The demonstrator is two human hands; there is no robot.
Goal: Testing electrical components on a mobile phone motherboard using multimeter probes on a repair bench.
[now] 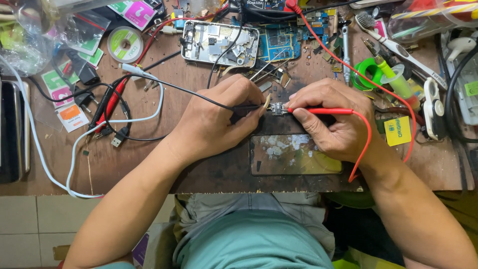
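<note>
My left hand (219, 117) grips a black test probe (246, 106) whose black lead runs off to the upper left. My right hand (328, 117) holds a red test probe (323, 111) with a red lead looping down and round to the right. Both probe tips meet on a small circuit part (277, 109) lying between my hands on the dark work mat (224, 172). Just below my hands lies a cracked phone screen glass (294, 154).
An opened phone body (219, 44) and a blue circuit board (279, 42) lie at the back. A solder tape roll (125, 44), white cable (74, 149), spare red and black probes (107, 112), green tape roll (366, 72), tools and yellow label (397, 130) crowd the wooden bench.
</note>
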